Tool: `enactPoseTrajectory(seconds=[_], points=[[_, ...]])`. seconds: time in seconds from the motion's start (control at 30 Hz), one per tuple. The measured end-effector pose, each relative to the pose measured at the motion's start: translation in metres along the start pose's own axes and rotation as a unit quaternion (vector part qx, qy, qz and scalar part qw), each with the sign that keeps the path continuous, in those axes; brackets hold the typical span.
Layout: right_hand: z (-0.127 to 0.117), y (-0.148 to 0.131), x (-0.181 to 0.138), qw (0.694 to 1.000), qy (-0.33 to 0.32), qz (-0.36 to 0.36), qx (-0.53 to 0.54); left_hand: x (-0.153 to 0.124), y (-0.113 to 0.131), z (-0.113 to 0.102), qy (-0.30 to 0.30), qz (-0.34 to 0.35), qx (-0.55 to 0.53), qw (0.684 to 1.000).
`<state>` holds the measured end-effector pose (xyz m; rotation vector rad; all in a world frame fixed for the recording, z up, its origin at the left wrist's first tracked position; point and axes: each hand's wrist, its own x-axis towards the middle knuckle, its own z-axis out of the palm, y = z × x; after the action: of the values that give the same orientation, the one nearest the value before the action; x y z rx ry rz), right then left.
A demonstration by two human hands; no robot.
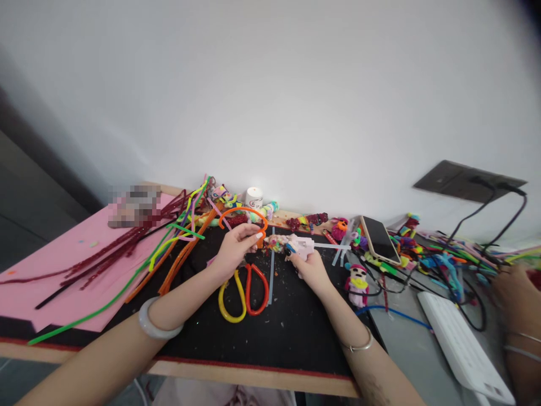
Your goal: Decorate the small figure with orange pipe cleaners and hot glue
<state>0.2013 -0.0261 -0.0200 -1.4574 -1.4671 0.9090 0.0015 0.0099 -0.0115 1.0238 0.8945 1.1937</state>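
My left hand (pixel 235 246) pinches the end of an orange pipe cleaner (pixel 240 212) that arcs up over the black mat (pixel 291 332). Its fingertips meet a small multicoloured fuzzy craft piece (pixel 276 242). My right hand (pixel 307 265) is closed round a pink glue gun (pixel 301 245), whose nozzle points left at the craft piece. A clear glue stick (pixel 332 246) pokes out of the back of the gun. Scissors (pixel 245 290) with one yellow and one orange-red handle lie on the mat just below my hands.
Long pipe cleaners (pixel 169 254) in green, orange and dark red spread over a pink sheet (pixel 63 270) at left. A white roll (pixel 254 197) stands at the back. At right are a phone (pixel 380 239), a small figure (pixel 357 283), cables, a white keyboard (pixel 460 344) and another person's hand (pixel 513 290).
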Motion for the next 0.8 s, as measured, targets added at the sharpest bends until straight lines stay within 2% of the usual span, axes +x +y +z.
enactPoseTrajectory(seconds=[0.2,0.33,0.43,0.5,0.63,0.8], points=[[0.001,0.0,-0.001,1.0,0.0,0.001,-0.011,0.001,0.001,-0.001,0.01,-0.001,-0.016,1.0],[0.001,-0.003,-0.001,0.997,0.055,-0.049,-0.026,0.004,0.001,-0.004,0.023,0.016,-0.02,0.999],[-0.002,-0.004,0.0,0.984,0.119,-0.09,-0.101,0.004,0.0,-0.005,0.024,0.02,-0.018,0.999],[-0.005,-0.004,0.001,0.97,0.135,-0.121,-0.163,0.004,-0.001,-0.005,0.019,0.02,-0.016,0.999],[-0.009,-0.005,0.002,0.948,0.1,-0.154,-0.26,0.003,-0.003,-0.004,0.009,0.009,-0.017,1.0],[-0.009,-0.007,-0.001,0.912,0.099,-0.115,-0.381,0.002,-0.003,-0.002,-0.005,0.005,-0.023,1.0]])
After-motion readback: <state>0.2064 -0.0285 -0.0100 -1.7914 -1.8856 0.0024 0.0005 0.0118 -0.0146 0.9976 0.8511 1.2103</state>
